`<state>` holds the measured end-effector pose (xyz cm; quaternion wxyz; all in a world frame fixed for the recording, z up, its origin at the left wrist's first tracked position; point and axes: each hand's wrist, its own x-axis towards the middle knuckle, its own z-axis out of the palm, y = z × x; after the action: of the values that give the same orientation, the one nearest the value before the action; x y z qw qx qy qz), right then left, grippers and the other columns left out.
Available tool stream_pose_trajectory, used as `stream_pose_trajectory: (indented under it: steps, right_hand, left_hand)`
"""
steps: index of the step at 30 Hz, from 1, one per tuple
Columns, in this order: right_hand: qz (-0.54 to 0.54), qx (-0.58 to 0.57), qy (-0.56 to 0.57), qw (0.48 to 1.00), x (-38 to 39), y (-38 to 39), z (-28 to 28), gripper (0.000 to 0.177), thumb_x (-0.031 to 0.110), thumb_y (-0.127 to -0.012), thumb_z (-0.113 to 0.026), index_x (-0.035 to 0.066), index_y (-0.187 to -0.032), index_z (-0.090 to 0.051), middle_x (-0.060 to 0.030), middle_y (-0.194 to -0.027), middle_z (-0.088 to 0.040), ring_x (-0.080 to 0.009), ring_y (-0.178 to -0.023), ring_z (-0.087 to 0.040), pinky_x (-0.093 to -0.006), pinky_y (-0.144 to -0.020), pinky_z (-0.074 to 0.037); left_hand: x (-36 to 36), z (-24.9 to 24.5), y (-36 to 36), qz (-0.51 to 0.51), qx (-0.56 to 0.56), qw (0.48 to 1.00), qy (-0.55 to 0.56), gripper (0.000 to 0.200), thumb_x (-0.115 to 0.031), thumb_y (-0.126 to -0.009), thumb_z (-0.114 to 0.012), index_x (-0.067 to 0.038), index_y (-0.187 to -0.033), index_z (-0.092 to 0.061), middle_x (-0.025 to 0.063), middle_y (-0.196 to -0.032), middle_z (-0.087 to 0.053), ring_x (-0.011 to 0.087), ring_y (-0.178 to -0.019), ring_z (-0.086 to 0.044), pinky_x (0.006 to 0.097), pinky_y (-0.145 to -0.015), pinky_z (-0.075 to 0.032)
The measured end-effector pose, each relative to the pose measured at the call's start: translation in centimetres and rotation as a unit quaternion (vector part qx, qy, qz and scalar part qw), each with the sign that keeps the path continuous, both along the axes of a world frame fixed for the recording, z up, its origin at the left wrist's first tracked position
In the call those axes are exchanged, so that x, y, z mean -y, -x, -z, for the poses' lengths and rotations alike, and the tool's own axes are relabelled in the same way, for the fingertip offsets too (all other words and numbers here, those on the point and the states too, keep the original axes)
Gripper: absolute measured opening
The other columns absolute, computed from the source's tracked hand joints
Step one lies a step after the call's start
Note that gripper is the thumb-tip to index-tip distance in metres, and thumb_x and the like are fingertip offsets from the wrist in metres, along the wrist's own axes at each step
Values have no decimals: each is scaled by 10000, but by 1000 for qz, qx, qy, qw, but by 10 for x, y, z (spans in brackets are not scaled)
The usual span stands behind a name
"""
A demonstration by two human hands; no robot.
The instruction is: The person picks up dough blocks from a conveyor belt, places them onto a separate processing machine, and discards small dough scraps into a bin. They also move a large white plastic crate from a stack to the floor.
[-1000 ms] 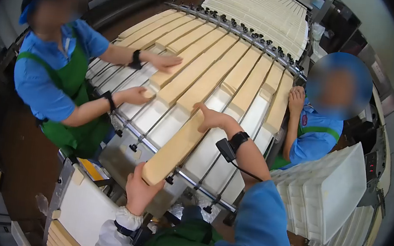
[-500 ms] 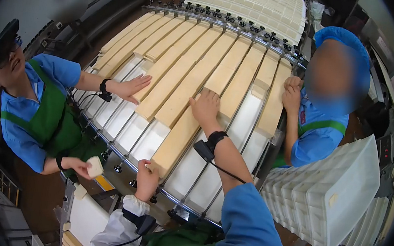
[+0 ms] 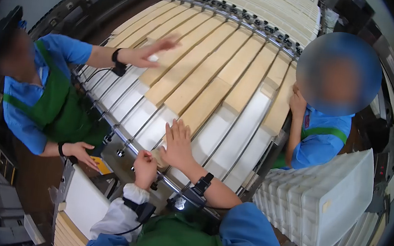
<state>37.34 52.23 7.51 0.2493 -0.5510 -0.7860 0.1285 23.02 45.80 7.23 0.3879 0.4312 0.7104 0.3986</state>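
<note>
Long pale-yellow blocks lie in white lanes between thin metal rods. My right hand is open, fingers spread, over the near part of one long block. Close beside it, my left hand is closed at the lane's front end, thumb and fingertips pinched together. A pale end piece shows between the two hands, right at my left fingertips. What the left fingers hold, if anything, I cannot make out.
At the left, a co-worker's raised hand is blurred over the blocks. Another person's hand rests by the right edge. White stacked crates stand at the right. More blocks lie at lower left beside a white board.
My right hand has slid back along the block toward my left hand. The left co-worker's lower hand no longer holds a pale piece, and their other hand has lifted off the blocks.
</note>
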Motion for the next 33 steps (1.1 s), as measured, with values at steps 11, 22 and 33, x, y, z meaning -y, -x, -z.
stream_pose_trajectory:
  steps: [11,22,33]
  right_hand:
    - [33,70,-98,992,18,61,-27,627,140,-795,-585,9,-1385,-416,-268,-1441,-356,-433,-1373,-288,-590,-1119,-183]
    - [-580,-109,59,805,268,405,14,505,78,-760,-618,-41,-1239,-509,-232,-1315,-474,-388,-1275,-410,-450,-1087,-338]
    - [-559,47,-24,827,350,611,113,649,310,-897,-526,-76,-1393,-362,-229,-1491,-320,-314,-1435,-212,-443,-1183,-122]
  left_hand:
    - [175,-33,133,-330,31,938,-106,431,-2,-828,-668,-65,-1186,-438,83,-1033,-520,162,-912,-554,284,-753,-495]
    - [442,63,218,-613,-92,770,149,758,-78,-668,-693,-69,-1358,-380,227,-1045,-508,361,-999,-501,460,-911,-415]
    - [505,93,277,-536,125,834,41,970,-103,-681,-804,-74,-1471,-243,74,-856,-621,150,-694,-591,289,-631,-511]
